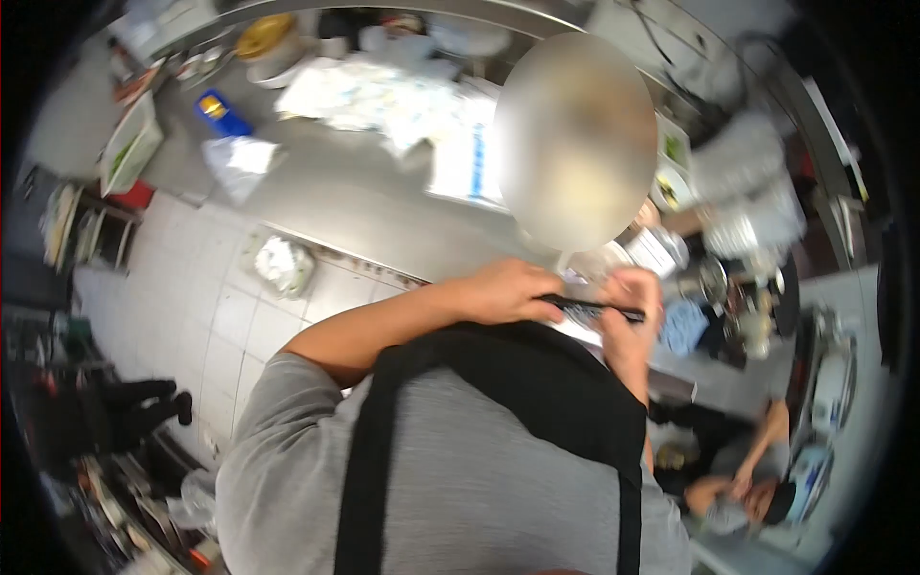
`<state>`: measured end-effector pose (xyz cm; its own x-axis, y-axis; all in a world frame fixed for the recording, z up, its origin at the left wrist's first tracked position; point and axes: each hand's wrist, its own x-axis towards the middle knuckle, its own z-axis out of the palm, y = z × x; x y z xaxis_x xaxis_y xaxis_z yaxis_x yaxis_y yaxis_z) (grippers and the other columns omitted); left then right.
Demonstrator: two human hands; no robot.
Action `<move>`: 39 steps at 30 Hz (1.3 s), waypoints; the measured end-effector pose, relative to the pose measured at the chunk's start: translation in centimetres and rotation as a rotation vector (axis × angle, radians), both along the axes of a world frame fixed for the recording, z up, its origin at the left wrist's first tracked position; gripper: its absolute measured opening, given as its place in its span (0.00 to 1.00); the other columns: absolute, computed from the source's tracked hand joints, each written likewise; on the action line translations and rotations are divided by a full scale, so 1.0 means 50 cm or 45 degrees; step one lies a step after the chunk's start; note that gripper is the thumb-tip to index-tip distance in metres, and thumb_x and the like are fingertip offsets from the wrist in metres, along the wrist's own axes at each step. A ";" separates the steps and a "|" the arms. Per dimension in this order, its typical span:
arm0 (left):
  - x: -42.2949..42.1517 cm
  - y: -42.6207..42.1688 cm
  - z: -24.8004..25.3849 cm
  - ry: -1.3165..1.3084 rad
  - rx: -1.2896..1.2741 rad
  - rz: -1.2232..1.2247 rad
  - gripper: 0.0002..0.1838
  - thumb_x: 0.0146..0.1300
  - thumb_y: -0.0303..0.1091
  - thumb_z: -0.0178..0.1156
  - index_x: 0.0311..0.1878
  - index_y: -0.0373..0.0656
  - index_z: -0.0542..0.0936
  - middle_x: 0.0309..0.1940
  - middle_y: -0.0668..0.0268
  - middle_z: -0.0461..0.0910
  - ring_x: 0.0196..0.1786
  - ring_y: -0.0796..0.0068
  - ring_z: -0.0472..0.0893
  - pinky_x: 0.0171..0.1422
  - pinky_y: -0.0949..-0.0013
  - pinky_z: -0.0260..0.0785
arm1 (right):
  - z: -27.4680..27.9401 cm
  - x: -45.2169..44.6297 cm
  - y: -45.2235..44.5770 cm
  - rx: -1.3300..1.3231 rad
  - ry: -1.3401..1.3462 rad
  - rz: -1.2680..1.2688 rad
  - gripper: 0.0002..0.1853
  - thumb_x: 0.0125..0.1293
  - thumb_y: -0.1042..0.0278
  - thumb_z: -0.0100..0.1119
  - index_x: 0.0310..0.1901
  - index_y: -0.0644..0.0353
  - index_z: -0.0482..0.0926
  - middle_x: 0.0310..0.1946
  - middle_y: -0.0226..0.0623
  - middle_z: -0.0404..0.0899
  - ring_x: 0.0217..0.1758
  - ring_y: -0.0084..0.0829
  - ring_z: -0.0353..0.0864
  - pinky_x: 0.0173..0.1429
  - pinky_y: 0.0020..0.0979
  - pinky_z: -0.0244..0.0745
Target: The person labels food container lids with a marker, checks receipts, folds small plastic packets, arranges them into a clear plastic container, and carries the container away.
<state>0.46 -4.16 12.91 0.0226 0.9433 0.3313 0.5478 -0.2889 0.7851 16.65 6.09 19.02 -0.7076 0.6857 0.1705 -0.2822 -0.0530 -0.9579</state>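
Between my hands, close to my chest at the counter edge, a thin black pen-like bar point(592, 306) lies nearly level; I cannot make out its exact kind. My left hand point(516, 289) is closed at its left end. At the other end my right hand point(632, 309) has its fingers bent around it. Something clear and plastic-looking point(582, 286) shows just behind the bar, partly hidden by my fingers. Beyond my right hand stands a clear tub with a white label point(655, 252). A blurred oval patch hides the counter just ahead of my hands.
On the steel counter point(345, 177) lie white sheets or bags point(374, 91), a blue packet point(222, 113) and a plastic bag point(240, 163). Stacked clear containers point(752, 225) and a blue cloth point(684, 326) are at right. One person point(747, 479) is at lower right, another point(105, 412) at left.
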 end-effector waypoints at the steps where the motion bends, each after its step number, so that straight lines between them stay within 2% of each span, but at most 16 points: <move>1: -0.017 -0.013 0.014 0.023 -0.036 -0.013 0.15 0.58 0.46 0.63 0.37 0.43 0.77 0.31 0.58 0.78 0.34 0.55 0.78 0.38 0.60 0.69 | 0.006 0.012 0.020 0.111 -0.135 0.087 0.11 0.49 0.82 0.64 0.27 0.60 0.70 0.29 0.31 0.68 0.32 0.19 0.66 0.36 0.21 0.62; 4: -0.032 -0.053 0.073 -0.167 -0.005 -0.004 0.14 0.58 0.45 0.63 0.34 0.44 0.76 0.21 0.63 0.75 0.25 0.60 0.76 0.29 0.64 0.65 | 0.043 -0.002 0.007 0.473 -0.376 0.226 0.12 0.47 0.82 0.65 0.25 0.61 0.69 0.28 0.31 0.67 0.32 0.22 0.67 0.36 0.22 0.61; 12: -0.121 -0.165 0.121 -0.109 0.060 0.084 0.15 0.57 0.46 0.64 0.33 0.44 0.75 0.22 0.62 0.75 0.24 0.60 0.76 0.28 0.62 0.65 | 0.065 -0.150 -0.093 0.846 -0.190 0.322 0.13 0.45 0.81 0.69 0.25 0.61 0.70 0.26 0.31 0.68 0.27 0.23 0.68 0.33 0.22 0.63; 15: -0.166 -0.188 0.109 0.220 0.001 0.222 0.14 0.57 0.44 0.64 0.36 0.44 0.77 0.28 0.60 0.78 0.29 0.59 0.78 0.34 0.62 0.69 | 0.045 -0.217 -0.115 0.729 -0.341 0.417 0.13 0.49 0.77 0.68 0.33 0.61 0.73 0.34 0.35 0.70 0.34 0.27 0.71 0.39 0.23 0.67; 18: -0.287 -0.225 0.126 0.088 -0.041 0.179 0.13 0.57 0.41 0.64 0.41 0.44 0.79 0.34 0.59 0.79 0.39 0.59 0.79 0.43 0.62 0.72 | 0.060 -0.302 -0.137 0.921 0.044 0.140 0.18 0.53 0.68 0.66 0.44 0.62 0.72 0.45 0.41 0.69 0.45 0.33 0.70 0.47 0.28 0.68; 19: -0.347 -0.239 0.127 0.210 0.205 0.319 0.12 0.55 0.39 0.65 0.41 0.46 0.80 0.34 0.60 0.79 0.41 0.59 0.78 0.46 0.62 0.71 | 0.067 -0.310 -0.122 1.102 0.012 0.088 0.25 0.56 0.62 0.64 0.52 0.64 0.69 0.53 0.44 0.65 0.52 0.35 0.66 0.52 0.33 0.67; 21: -0.497 -0.293 0.149 0.501 0.450 0.682 0.13 0.50 0.32 0.68 0.41 0.47 0.81 0.37 0.63 0.80 0.50 0.61 0.75 0.53 0.62 0.68 | 0.079 -0.318 -0.110 1.143 0.008 -0.055 0.23 0.56 0.61 0.63 0.51 0.64 0.70 0.53 0.44 0.65 0.53 0.36 0.66 0.53 0.34 0.66; 22: -0.571 -0.328 0.155 0.321 0.324 1.092 0.12 0.50 0.29 0.67 0.40 0.44 0.82 0.37 0.62 0.80 0.47 0.63 0.77 0.51 0.63 0.70 | 0.080 -0.318 -0.103 1.163 0.005 -0.130 0.23 0.57 0.61 0.62 0.50 0.65 0.70 0.53 0.44 0.66 0.54 0.37 0.66 0.54 0.35 0.66; 24: -0.766 -0.421 0.149 0.494 0.434 1.606 0.11 0.52 0.29 0.66 0.40 0.41 0.80 0.36 0.59 0.81 0.37 0.65 0.80 0.43 0.66 0.73 | 0.072 -0.304 -0.085 1.253 -0.090 -0.237 0.21 0.57 0.65 0.62 0.49 0.65 0.71 0.53 0.44 0.66 0.54 0.37 0.66 0.54 0.34 0.66; 26: -0.906 -0.509 0.153 0.453 0.350 2.107 0.24 0.51 0.29 0.66 0.54 0.46 0.73 0.36 0.57 0.81 0.35 0.60 0.82 0.40 0.60 0.74 | 0.060 -0.283 -0.071 1.276 -0.180 -0.354 0.19 0.57 0.69 0.61 0.48 0.66 0.72 0.53 0.45 0.67 0.55 0.37 0.67 0.54 0.33 0.67; 30: -1.065 -0.590 0.134 0.491 0.198 2.383 0.40 0.52 0.25 0.63 0.66 0.62 0.57 0.46 0.54 0.79 0.47 0.54 0.80 0.49 0.55 0.71 | 0.021 -0.238 -0.037 1.259 -0.341 -0.565 0.15 0.58 0.75 0.58 0.47 0.66 0.74 0.51 0.45 0.68 0.54 0.37 0.69 0.52 0.32 0.68; 34: -1.203 -0.613 0.044 0.895 0.274 2.381 0.35 0.52 0.28 0.62 0.64 0.62 0.63 0.47 0.59 0.79 0.45 0.54 0.81 0.50 0.56 0.71 | 0.014 -0.208 -0.009 1.382 -0.548 -0.729 0.12 0.59 0.77 0.58 0.45 0.65 0.75 0.48 0.45 0.71 0.52 0.39 0.71 0.50 0.31 0.70; 35: -1.248 -0.627 0.010 0.923 0.296 2.382 0.30 0.54 0.31 0.59 0.62 0.62 0.66 0.53 0.60 0.77 0.51 0.53 0.79 0.53 0.54 0.70 | 0.014 -0.195 -0.001 1.426 -0.610 -0.769 0.12 0.57 0.77 0.59 0.44 0.65 0.76 0.46 0.46 0.73 0.51 0.39 0.72 0.49 0.32 0.70; 37: -1.294 -0.636 -0.013 0.670 -0.342 2.499 0.23 0.58 0.36 0.55 0.60 0.58 0.70 0.58 0.62 0.73 0.53 0.57 0.78 0.55 0.57 0.71 | 0.021 -0.165 0.017 1.554 -0.734 -0.868 0.13 0.54 0.81 0.60 0.43 0.65 0.76 0.44 0.46 0.74 0.50 0.41 0.73 0.51 0.34 0.69; 38: -1.391 -0.694 -0.087 1.089 -0.559 2.368 0.23 0.60 0.40 0.54 0.61 0.59 0.70 0.59 0.65 0.73 0.52 0.60 0.79 0.56 0.61 0.71 | 0.031 -0.160 0.018 1.512 -0.778 -0.940 0.12 0.54 0.82 0.60 0.42 0.65 0.76 0.44 0.46 0.74 0.49 0.41 0.74 0.52 0.34 0.69; 39: -1.410 -0.699 -0.082 1.216 -0.993 2.293 0.29 0.60 0.42 0.56 0.65 0.64 0.63 0.64 0.67 0.66 0.57 0.61 0.75 0.58 0.53 0.69 | 0.042 -0.150 0.023 1.541 -0.860 -0.988 0.13 0.54 0.81 0.61 0.43 0.64 0.77 0.45 0.45 0.73 0.50 0.40 0.73 0.52 0.35 0.69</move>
<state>-70.02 -39.13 8.79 -0.9127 0.0374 0.4068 -0.0217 0.9900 -0.1397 9.13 7.24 21.13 -0.4338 0.5993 0.6728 0.5997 0.7494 -0.2807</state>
